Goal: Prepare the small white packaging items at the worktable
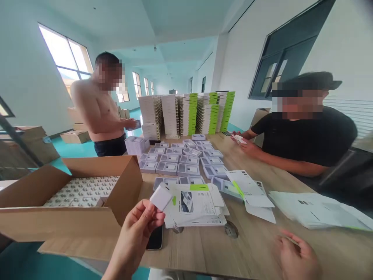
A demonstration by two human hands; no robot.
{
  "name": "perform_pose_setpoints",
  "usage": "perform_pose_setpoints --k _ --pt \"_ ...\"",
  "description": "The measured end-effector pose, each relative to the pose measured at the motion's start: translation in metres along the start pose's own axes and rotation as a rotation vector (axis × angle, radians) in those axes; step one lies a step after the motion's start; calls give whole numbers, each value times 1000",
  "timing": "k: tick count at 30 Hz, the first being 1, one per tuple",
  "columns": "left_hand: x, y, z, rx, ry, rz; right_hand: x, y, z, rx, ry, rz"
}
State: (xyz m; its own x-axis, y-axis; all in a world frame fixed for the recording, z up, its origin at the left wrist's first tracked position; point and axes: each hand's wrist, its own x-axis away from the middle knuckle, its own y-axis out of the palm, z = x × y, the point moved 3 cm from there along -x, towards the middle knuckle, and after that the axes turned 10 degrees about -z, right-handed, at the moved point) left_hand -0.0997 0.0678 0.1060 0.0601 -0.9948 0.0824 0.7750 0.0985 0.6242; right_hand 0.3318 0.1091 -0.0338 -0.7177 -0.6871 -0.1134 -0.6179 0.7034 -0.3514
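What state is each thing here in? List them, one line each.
Left hand: raised, gripping a white square packet
Right hand: open, empty
Cardboard box: flaps open, filled with white packets
Phone: lying flat, partly under leaflets
Trays: laid out in rows
Green-edged stacks: piled upright

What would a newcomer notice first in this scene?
The tall stacks of white, green-edged packaging rise at the far end of the wooden table, with rows of white trays before them. Nearest, the left hand holds up a small white square piece beside an open cardboard box.
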Motion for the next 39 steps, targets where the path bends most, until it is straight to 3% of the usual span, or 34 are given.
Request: perform_pose_setpoints --k 2,5,11,15,16,21,24,26,28,33,39 --pt "2 18 -27 83 -137 -14 1 -2 1 -11 29 -3" --pt "5 30 -48 165 -282 19 5 -1 -2 -30 44 -7" --pt "14 43 -66 271 -476 138 9 -2 -15 -72 44 -21" --pt "16 47 -73 353 -559 118 29 -2 -46 -132 -83 -59" --pt "16 49 -74 379 -580 108 41 -1 -60 -155 -142 -106" --pt "18 64 -80 528 -700 73 123 19 -139 -331 -413 -600" --pt "24 70 -83 588 -745 49 153 30 -177 -578 -394 -1037" --pt "29 70 -86 600 -777 14 158 35 -192 -659 -305 -1164" --pt "32 68 -89 584 -805 -50 156 40 -201 -686 -213 -1162" --pt "34 68 -89 486 -782 -259 160 52 -205 -777 84 -985" --pt "37 77 -84 321 -714 -344 167 52 -205 -775 190 -957"
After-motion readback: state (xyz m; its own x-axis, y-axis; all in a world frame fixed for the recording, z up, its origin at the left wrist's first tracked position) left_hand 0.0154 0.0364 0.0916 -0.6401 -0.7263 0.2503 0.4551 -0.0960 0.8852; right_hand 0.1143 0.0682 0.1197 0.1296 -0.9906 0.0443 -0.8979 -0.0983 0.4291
